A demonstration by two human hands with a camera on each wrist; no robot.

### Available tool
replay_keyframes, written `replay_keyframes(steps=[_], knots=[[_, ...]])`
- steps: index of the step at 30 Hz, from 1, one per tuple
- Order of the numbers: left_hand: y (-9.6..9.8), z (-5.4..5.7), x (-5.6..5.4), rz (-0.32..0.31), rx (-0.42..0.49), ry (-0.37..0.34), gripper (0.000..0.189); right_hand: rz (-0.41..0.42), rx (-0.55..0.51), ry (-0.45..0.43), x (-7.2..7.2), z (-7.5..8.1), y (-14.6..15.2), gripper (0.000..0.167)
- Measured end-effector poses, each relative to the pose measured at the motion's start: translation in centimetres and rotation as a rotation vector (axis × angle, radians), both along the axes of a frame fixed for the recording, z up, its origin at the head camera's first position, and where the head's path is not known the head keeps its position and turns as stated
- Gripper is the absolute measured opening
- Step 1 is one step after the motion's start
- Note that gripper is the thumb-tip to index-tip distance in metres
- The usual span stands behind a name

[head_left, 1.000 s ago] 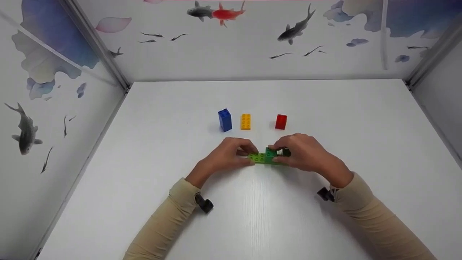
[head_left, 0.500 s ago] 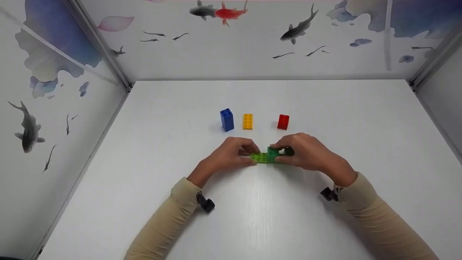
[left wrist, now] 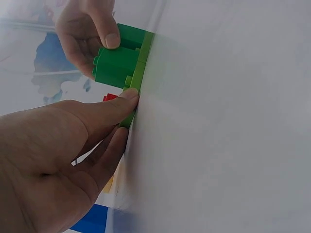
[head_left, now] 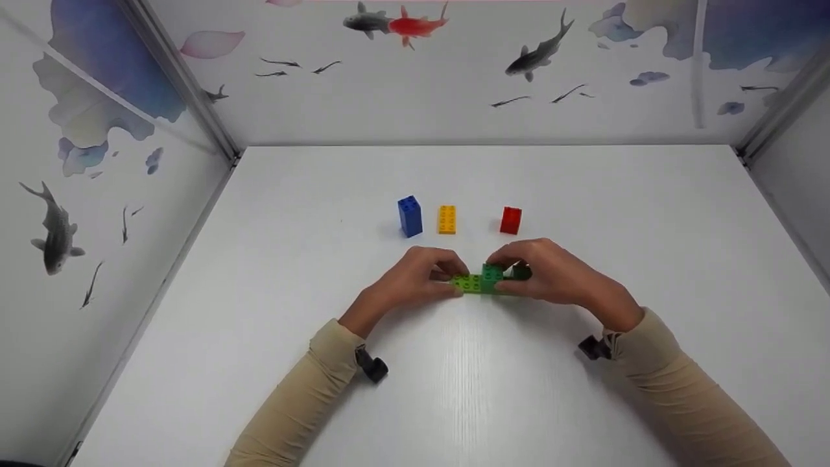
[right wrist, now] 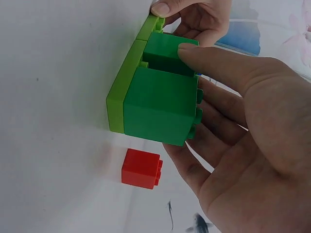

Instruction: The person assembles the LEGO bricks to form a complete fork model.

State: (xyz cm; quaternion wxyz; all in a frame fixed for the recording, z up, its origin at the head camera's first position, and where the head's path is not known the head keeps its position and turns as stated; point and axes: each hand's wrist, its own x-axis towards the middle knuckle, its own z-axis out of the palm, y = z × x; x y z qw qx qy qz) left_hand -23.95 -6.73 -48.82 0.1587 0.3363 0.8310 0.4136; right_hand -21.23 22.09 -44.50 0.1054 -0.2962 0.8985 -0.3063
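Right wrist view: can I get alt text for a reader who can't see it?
A right hand holds the farther dark green block of two on a light green base; the left hand grips the base's far end. A red block sits nearby on the white table.

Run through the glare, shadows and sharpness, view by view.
Head: a pale streak of glare on the white table, soft shadows along the inner sides of both sleeves; left wrist: slightly hazy overall, a bluish shadow beside the blue block; right wrist: the nearer green block fairly sharp, a faint reddish tint on the table beside the red block.
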Motion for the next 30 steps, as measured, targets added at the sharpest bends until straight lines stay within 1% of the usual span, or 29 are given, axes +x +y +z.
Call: replay_keyframes(steps=[3,5,7,13,16,19,23,30], knots=[[0.0,-0.1,0.0,0.006,0.000,-0.001,0.025,0.001,-0.041,-0.023,-0.3,-0.2,0.3,0.036],[0.0,-0.1,0.0,0.009,0.000,0.001,0.024,-0.017,-0.062,-0.017,-0.6,-0.3,0.6,0.039],[0.0,-0.1,0.1,0.012,-0.002,0.002,0.025,-0.046,-0.082,0.008,-1.0,-0.4,0.9,0.040],[0.0,0.0,0.0,0.012,-0.006,-0.003,0.025,-0.173,-0.129,0.105,-2.2,-0.3,2.2,0.032],[0.0,0.0,0.0,0.015,-0.007,-0.007,0.025,-0.234,-0.136,0.146,-2.7,-0.5,2.6,0.032],[-0.1,0.0,0.0,0.019,-0.004,-0.007,0.026,-0.273,-0.132,0.179,-3.1,-0.8,3.0,0.033],[-0.1,-0.1,0.0,0.016,0.006,-0.007,0.027,-0.309,-0.133,0.183,-3.7,-1.3,3.3,0.037],[-0.1,-0.1,0.0,0.010,0.009,-0.011,0.028,-0.360,-0.131,0.151,-4.6,-1.7,3.1,0.043]])
